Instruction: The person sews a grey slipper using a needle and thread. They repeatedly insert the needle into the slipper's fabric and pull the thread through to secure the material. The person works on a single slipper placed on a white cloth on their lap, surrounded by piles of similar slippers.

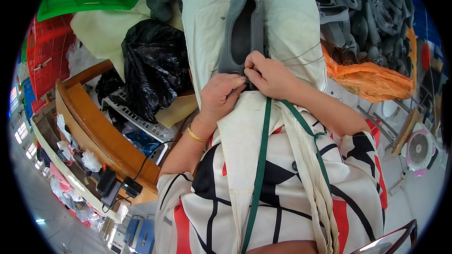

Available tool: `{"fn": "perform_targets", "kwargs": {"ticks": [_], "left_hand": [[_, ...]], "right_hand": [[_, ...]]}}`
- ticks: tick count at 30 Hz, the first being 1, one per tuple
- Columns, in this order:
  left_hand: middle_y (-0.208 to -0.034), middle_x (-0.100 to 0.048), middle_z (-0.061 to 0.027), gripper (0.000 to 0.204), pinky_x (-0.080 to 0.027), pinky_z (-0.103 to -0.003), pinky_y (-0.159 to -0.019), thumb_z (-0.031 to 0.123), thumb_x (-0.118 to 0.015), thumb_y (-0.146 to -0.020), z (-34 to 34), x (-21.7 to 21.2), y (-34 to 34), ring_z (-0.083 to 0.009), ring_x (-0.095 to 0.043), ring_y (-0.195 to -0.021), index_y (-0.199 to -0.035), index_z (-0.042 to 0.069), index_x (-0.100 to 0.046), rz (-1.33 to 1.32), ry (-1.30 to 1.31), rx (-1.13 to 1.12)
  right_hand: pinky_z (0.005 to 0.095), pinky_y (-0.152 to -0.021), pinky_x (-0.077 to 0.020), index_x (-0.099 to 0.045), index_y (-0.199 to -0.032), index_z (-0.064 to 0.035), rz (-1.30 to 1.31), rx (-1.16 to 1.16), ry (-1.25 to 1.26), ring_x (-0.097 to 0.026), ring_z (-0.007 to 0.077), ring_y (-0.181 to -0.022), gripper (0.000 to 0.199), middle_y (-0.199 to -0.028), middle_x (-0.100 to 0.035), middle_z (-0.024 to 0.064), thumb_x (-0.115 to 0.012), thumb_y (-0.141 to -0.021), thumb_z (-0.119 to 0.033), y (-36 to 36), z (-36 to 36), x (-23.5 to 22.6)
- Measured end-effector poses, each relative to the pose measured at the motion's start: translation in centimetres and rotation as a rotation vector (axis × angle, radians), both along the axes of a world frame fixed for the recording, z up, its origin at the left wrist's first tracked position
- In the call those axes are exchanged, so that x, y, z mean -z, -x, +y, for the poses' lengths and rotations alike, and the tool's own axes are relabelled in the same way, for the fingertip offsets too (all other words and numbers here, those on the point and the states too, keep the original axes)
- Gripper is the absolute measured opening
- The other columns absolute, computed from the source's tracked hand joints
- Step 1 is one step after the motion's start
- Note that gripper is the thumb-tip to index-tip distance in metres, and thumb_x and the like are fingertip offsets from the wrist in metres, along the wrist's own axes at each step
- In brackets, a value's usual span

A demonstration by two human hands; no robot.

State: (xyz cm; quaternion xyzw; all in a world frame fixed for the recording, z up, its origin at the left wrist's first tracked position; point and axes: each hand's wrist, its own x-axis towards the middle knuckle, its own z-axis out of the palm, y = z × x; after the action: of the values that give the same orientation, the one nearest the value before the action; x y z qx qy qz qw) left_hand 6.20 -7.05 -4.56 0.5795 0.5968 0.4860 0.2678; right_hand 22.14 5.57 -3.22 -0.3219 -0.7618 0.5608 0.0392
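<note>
The grey shoe (242,33) lies on a pale cushion (294,23); the left hand (219,95) grips its near end, the right hand (269,76) pinches beside, on what I cannot tell; probably light, soft, best held by its sides.

Off the left edge of the cloth-covered support (299,14) stands curved brown wooden furniture (101,129). Farther left, bright windows (21,132) are visible. Well beyond the lower left corner, one small light (40,220) is lit. Past the lower right corner: pale floor (400,207), white fan (419,149).
</note>
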Motion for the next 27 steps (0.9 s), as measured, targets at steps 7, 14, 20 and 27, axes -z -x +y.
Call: {"fn": "perform_targets", "kwargs": {"ticks": [7, 14, 20, 27], "left_hand": [[-0.098, -0.070, -0.0102, 0.029, -0.055, -0.036, -0.074, -0.004, -0.074, -0.074, 0.0, -0.4, -0.3, -0.0297, -0.066, -0.086, -0.102, 0.005, -0.070, 0.268, -0.033, 0.038], [-0.100, -0.070, -0.0113, 0.039, -0.055, -0.037, -0.073, -0.006, -0.075, -0.073, 0.1, -1.0, -0.3, -0.0305, -0.067, -0.084, -0.109, 0.004, -0.065, 0.467, -0.093, 0.068], [-0.097, -0.070, -0.0105, 0.039, -0.055, -0.036, -0.070, -0.003, -0.077, -0.073, -0.1, -0.4, -0.2, -0.0290, -0.066, -0.082, -0.109, 0.005, -0.064, 0.520, -0.147, 0.025], [-0.088, -0.068, -0.0078, 0.024, -0.052, -0.036, -0.066, 0.001, -0.076, -0.075, 1.8, -2.9, 0.4, -0.0285, -0.063, -0.076, -0.097, 0.007, -0.067, 0.436, -0.033, 0.034]], "right_hand": [[0.0488, -0.062, -0.0470, -0.050, -0.096, -0.0070, -0.023, -0.138, -0.163, -0.063, 0.0387, -0.072, 0.011, -0.077, -0.064, 0.0151, -0.055, -0.093, -0.016, 1.3, 1.0, -0.9], [0.0428, -0.067, -0.0493, -0.062, -0.090, -0.0101, 0.024, -0.295, -0.349, -0.062, 0.0310, -0.077, 0.007, -0.087, -0.057, 0.0077, -0.062, -0.089, -0.017, 2.2, 2.7, -2.8], [0.0383, -0.069, -0.0497, -0.063, -0.090, -0.0076, 0.044, -0.307, -0.218, -0.063, 0.0266, -0.080, 0.010, -0.093, -0.059, 0.0067, -0.061, -0.091, -0.017, 2.4, 3.2, -0.9], [0.0209, -0.045, -0.0447, -0.054, -0.096, -0.0080, 0.305, 0.201, 0.789, -0.061, 0.0082, -0.061, 0.021, -0.079, -0.064, 0.0021, -0.052, -0.103, -0.028, 2.7, 4.2, -1.7]]}}
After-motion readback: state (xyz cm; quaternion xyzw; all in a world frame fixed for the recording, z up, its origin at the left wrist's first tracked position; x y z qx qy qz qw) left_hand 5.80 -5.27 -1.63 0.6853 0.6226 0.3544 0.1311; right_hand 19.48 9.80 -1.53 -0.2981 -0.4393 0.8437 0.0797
